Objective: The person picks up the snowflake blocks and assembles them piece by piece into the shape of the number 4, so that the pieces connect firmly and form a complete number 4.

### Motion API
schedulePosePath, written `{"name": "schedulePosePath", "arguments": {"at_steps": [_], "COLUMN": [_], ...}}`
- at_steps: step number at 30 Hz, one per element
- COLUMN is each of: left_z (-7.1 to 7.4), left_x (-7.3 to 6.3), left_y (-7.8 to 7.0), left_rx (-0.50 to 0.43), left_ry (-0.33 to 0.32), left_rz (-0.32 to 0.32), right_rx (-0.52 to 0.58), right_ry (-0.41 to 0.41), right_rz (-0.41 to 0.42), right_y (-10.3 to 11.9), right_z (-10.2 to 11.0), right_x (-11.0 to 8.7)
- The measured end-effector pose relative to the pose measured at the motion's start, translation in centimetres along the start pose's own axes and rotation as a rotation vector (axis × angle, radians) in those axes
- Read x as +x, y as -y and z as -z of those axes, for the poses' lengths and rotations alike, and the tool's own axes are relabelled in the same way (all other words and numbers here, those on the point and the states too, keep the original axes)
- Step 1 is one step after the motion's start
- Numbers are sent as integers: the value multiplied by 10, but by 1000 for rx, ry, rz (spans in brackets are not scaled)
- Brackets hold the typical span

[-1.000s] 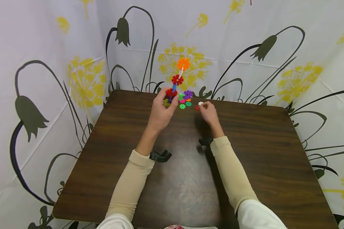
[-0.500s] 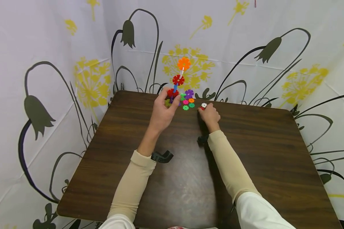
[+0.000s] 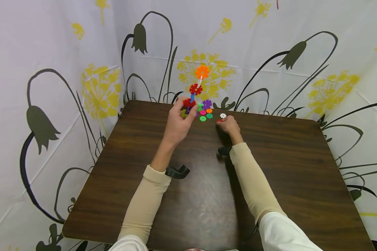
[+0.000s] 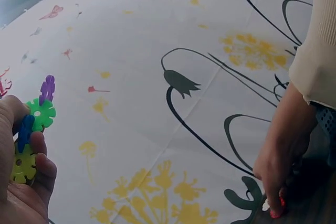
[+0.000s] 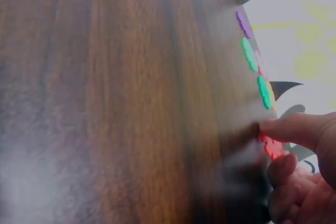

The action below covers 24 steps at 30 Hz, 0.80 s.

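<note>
My left hand (image 3: 177, 120) holds up a chain of snowflake-shaped interlocking discs above the table's far edge. At its top sits an orange disc (image 3: 202, 72), then a white one seen edge-on, a red disc (image 3: 196, 89), and a blue one. The left wrist view shows purple, green (image 4: 41, 114), blue and yellow-green (image 4: 23, 165) discs of the chain by my fingers. My right hand (image 3: 231, 127) pinches a loose red disc (image 5: 272, 147) between thumb and finger, low at the tabletop. A white disc (image 3: 223, 115) lies just beyond it.
Several loose discs lie near the far edge between my hands, among them a green disc (image 3: 202, 118), a teal disc (image 3: 209, 115) and a pink disc (image 3: 202, 112). Behind the brown table (image 3: 270, 167) hangs a flower-printed curtain (image 3: 257, 21).
My right hand has shifted from beside the white and red discs onto the red one, and the white disc now shows fully beyond the fingers. The left hand keeps its hold on the chain.
</note>
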<state>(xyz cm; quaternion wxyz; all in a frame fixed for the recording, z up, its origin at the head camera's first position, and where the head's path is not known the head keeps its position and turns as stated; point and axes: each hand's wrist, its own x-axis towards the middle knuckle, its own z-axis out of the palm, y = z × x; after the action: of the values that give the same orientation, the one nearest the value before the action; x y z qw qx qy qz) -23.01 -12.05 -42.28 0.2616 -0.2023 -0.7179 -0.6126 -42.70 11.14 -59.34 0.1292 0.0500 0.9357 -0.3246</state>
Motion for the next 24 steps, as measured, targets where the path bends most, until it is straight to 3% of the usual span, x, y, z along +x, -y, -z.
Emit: {"name": "schedulePosePath", "arguments": {"at_steps": [5, 12, 17, 24], "left_z": [-2, -4, -5, -8], "left_x": [-1, 1, 1, 0], "left_y": [4, 8, 10, 15], "left_rx": [-11, -4, 2, 4], "left_ry": [3, 10, 6, 1], "left_rz": [6, -2, 16, 43], "right_rx": [150, 408, 499, 617], "right_ry": [-19, 8, 39, 47], "right_rz": [138, 197, 256, 412], "right_y": [11, 5, 12, 26], "right_z": [11, 18, 33, 57], "right_x": [-41, -55, -74, -100]}}
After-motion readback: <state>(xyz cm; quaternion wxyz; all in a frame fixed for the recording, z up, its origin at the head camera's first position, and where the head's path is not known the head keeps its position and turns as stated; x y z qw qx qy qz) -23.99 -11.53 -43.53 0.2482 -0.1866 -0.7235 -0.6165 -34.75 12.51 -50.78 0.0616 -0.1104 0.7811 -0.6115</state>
